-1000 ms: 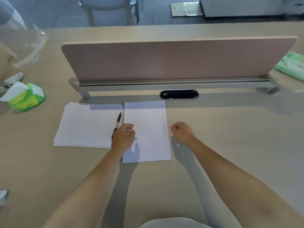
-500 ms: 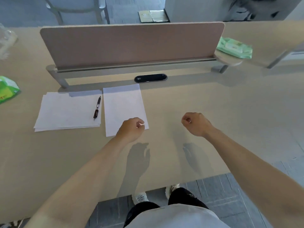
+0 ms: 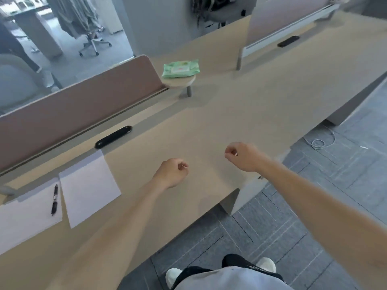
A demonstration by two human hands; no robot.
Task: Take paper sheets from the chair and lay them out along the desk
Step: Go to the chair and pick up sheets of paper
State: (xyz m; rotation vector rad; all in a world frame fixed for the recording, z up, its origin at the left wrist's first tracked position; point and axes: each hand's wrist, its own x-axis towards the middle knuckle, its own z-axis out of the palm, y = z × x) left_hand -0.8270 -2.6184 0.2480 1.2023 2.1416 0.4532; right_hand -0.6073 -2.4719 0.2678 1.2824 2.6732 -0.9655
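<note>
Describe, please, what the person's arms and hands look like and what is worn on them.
The left hand and right hand are bare: no gloves, rings or watch show. The left forearm and right forearm are bare too, with no sleeve in view. Below are a light grey top, black trousers and white shoes.

The left hand [image 3: 170, 173] and the right hand [image 3: 243, 156] are held above the desk [image 3: 230, 105] with fingers curled, nothing being gripped in either. To their left a single paper sheet [image 3: 90, 189] is laid flat just beside a paper stack [image 3: 25, 222], on which a pen [image 3: 54, 199] is rested. A green wipes pack [image 3: 181, 69] is seen beyond the divider panel [image 3: 73, 109].
</note>
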